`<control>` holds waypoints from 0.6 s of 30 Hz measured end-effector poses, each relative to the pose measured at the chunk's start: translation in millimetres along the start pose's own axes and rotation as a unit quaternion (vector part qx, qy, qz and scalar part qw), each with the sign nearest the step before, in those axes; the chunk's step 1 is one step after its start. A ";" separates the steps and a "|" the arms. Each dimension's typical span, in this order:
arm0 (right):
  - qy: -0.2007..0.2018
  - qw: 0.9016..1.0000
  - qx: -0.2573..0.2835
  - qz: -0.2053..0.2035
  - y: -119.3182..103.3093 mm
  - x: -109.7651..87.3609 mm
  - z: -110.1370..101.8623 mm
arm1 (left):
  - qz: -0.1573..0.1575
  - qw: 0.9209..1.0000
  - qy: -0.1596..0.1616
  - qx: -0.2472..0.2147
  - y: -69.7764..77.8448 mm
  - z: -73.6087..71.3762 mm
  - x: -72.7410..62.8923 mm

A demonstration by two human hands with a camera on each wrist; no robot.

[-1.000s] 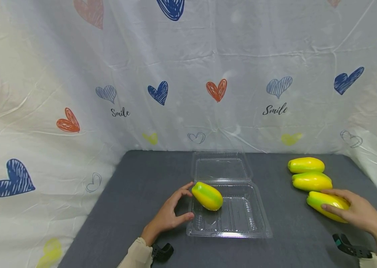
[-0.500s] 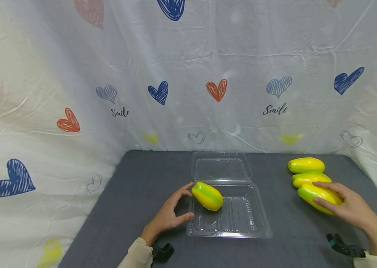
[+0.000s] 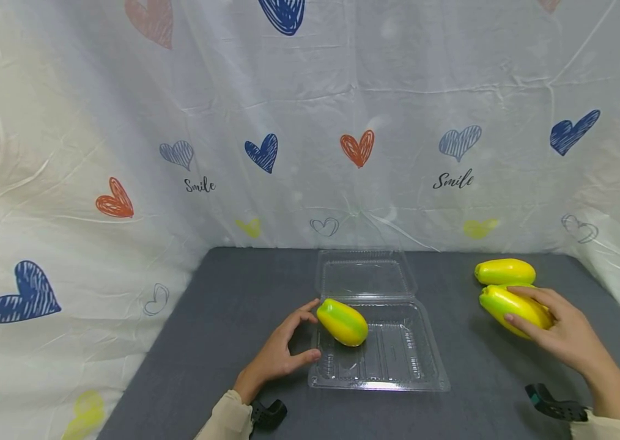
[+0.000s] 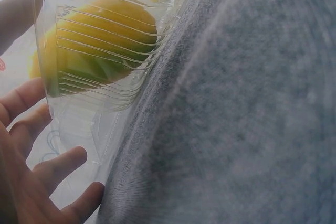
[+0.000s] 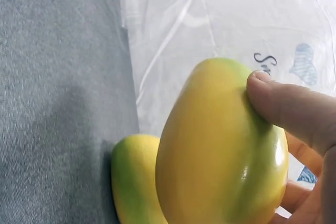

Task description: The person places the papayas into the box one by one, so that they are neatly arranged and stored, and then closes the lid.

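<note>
My right hand (image 3: 568, 333) grips a yellow-green papaya (image 3: 510, 310), thumb on the near side and fingers over the far side. In the right wrist view this papaya looks raised above the table, with another papaya (image 5: 134, 182) lying behind it. My left hand (image 3: 277, 354) is spread at the left edge of a clear plastic clamshell box (image 3: 378, 386), its fingertips right at the rim. One papaya (image 3: 342, 322) lies in the left part of the box, tilted. Through the ribbed wall, the left wrist view shows that papaya (image 4: 105, 40) too.
The box's lid (image 3: 365, 275) lies folded back toward the curtain. A papaya (image 3: 505, 271) lies at the back right of the dark grey table (image 3: 233, 293); another is mostly hidden behind the held one. A white curtain (image 3: 310, 110) printed with hearts hangs behind.
My right hand has picked up the nearest papaya and carried it left and away from me, so it now covers most of the middle one. The left hand stays where it was.
</note>
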State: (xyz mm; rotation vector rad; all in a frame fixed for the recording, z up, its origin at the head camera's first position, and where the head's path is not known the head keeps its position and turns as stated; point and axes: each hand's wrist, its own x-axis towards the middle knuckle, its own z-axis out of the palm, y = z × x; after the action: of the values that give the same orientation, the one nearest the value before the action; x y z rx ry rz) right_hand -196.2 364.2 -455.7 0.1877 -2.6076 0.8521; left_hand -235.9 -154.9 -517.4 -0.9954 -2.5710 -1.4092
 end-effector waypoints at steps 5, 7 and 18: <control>0.020 0.999 0.021 -0.016 -5.9 1.5 4.3 | -0.001 1.000 -0.001 -0.003 0.3 0.1 0.2; 0.024 0.999 0.028 -0.022 -8.2 2.3 7.2 | -0.001 1.000 0.000 -0.003 0.5 0.1 0.4; 0.044 0.997 0.046 -0.041 -21.7 3.1 19.5 | 0.001 1.000 0.002 -0.003 -0.4 0.2 -0.1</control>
State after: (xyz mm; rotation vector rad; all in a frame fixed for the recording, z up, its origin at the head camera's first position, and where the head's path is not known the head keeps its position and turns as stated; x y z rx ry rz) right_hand -200.0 335.1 -457.1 0.2749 -2.4630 0.9295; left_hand -236.0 -155.0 -517.8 -0.9953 -2.5645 -1.4169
